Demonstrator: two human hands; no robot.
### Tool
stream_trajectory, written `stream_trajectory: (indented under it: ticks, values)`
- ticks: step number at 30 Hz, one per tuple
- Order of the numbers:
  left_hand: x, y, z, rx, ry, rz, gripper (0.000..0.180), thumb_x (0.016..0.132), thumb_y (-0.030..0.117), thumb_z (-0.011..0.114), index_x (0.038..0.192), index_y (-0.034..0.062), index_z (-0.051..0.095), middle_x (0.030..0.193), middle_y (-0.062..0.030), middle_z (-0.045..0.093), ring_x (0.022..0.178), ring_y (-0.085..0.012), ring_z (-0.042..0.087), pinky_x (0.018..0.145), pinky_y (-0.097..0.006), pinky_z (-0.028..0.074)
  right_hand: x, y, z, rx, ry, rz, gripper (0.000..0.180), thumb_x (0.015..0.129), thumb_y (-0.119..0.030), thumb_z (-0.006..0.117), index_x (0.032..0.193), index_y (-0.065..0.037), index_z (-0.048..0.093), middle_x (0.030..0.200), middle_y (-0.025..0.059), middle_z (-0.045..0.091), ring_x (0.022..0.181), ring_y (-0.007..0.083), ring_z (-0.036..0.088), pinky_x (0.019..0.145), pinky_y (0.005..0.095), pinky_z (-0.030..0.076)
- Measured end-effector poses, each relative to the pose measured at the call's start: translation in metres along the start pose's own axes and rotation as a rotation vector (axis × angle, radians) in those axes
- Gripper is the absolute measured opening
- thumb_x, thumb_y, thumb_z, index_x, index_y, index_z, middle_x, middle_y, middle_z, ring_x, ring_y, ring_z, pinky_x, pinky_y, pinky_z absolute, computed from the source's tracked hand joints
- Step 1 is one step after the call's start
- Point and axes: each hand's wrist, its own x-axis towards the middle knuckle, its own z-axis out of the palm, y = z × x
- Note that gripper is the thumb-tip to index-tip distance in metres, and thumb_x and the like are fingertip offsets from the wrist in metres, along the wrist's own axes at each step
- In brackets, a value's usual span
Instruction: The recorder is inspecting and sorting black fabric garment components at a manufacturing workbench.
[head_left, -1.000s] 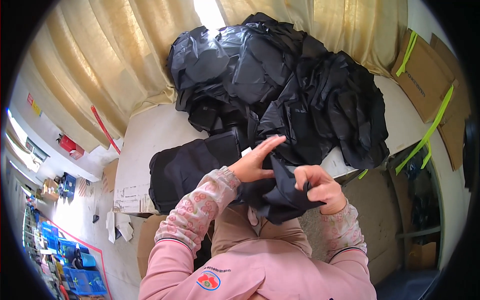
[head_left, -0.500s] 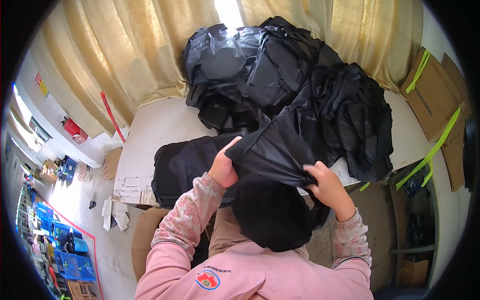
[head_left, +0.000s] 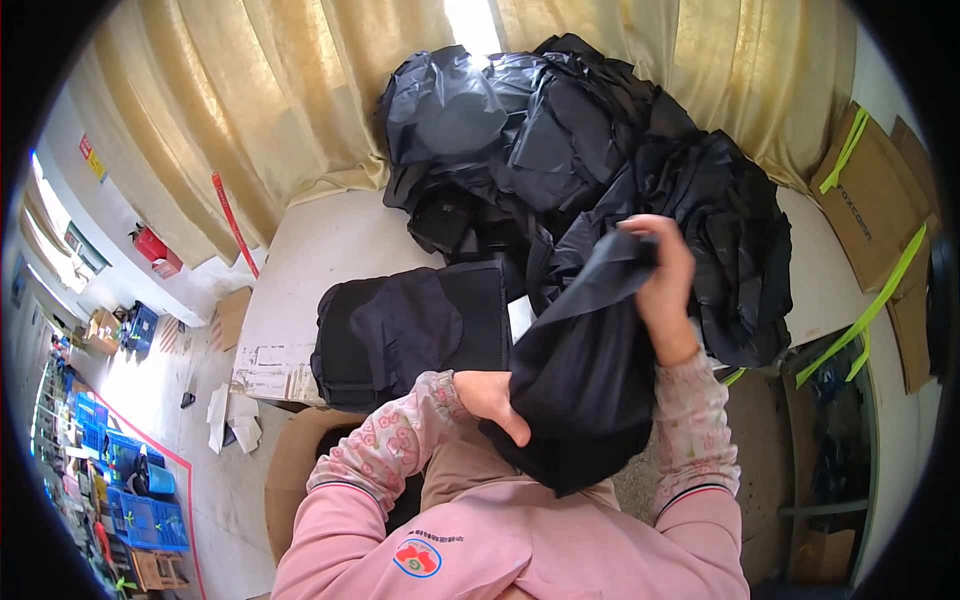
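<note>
A black fabric piece (head_left: 590, 390), sewn like a bag or cover, hangs in front of my body over my lap. My right hand (head_left: 664, 285) is raised and pinches its upper end, a smoother, shinier flap. My left hand (head_left: 495, 402) grips its left side lower down, thumb on the outside and the other fingers hidden behind the cloth. Left of it on the table, a flat stack of black fabric pieces (head_left: 420, 325) lies near the front edge. Behind my right hand rises a large heap of black fabric pieces (head_left: 560, 130), some of them shiny.
The white table (head_left: 275, 300) has a worn front edge. Cream curtains (head_left: 250, 100) hang behind it. Flattened cardboard (head_left: 870, 210) with yellow-green straps leans at the right. An open cardboard box (head_left: 290, 455) stands below left, and blue crates (head_left: 150, 520) are on the floor farther left.
My right hand has risen with the flap, pulling the fabric piece upright. My left hand has moved down and right along its side. More of the stack on the table shows.
</note>
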Motion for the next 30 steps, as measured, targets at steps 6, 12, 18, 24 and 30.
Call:
stream_trajectory:
  ticks: [6, 12, 18, 24, 30]
  values:
    - [-0.024, 0.031, -0.004, 0.01, 0.384, 0.287, 0.065, 0.067, 0.012, 0.084, 0.124, -0.0034, 0.055, 0.121, -0.0108, 0.063, 0.112, -0.0233, 0.059, 0.1, -0.036, 0.044, -0.029, 0.043, 0.005, -0.332, -1.291, 0.318, 0.044, 0.077, -0.011, 0.072, 0.119, -0.004, 0.06, 0.118, 0.0156, 0.062, 0.11, 0.0306, 0.059, 0.093, 0.0352, 0.046]
    - [-0.012, 0.035, 0.002, -0.043, 0.594, 0.462, 0.046, 0.083, 0.014, 0.071, 0.123, -0.0005, 0.056, 0.114, -0.0082, 0.064, 0.104, -0.0199, 0.061, 0.094, -0.034, 0.048, -0.012, -0.092, 0.006, -0.024, -0.259, -0.035, 0.032, 0.079, -0.009, 0.072, 0.107, -0.002, 0.059, 0.103, 0.014, 0.062, 0.096, 0.0299, 0.061, 0.088, 0.0351, 0.049]
    - [0.013, 0.053, 0.009, -0.199, 0.78, 0.701, 0.034, 0.097, 0.025, 0.056, 0.123, 0.0033, 0.055, 0.111, -0.004, 0.063, 0.098, -0.0151, 0.062, 0.089, -0.03, 0.049, -0.04, -0.075, 0.031, -0.103, -0.269, -0.12, 0.029, 0.077, -0.009, 0.073, 0.103, -0.004, 0.06, 0.087, 0.0133, 0.058, 0.077, 0.0329, 0.061, 0.066, 0.0378, 0.051]
    - [-0.049, 0.07, -0.027, -0.219, 0.729, 0.841, 0.027, 0.098, 0.026, 0.053, 0.108, 0.0018, 0.061, 0.103, -0.0075, 0.067, 0.092, -0.0184, 0.065, 0.086, -0.032, 0.052, -0.02, -0.072, 0.009, 0.036, -0.522, 0.026, 0.022, 0.083, -0.017, 0.07, 0.095, 0.0, 0.064, 0.084, 0.0151, 0.063, 0.073, 0.0323, 0.063, 0.064, 0.0342, 0.05]
    - [-0.059, 0.047, -0.065, -0.078, 0.97, 0.799, 0.023, 0.098, 0.024, 0.053, 0.103, 0.0028, 0.061, 0.094, -0.004, 0.067, 0.083, -0.0145, 0.063, 0.077, -0.027, 0.051, 0.012, -0.077, 0.003, 0.124, -0.472, 0.168, 0.016, 0.085, -0.012, 0.07, 0.091, 0.002, 0.064, 0.08, 0.0057, 0.064, 0.072, 0.0117, 0.06, 0.067, 0.0261, 0.047]
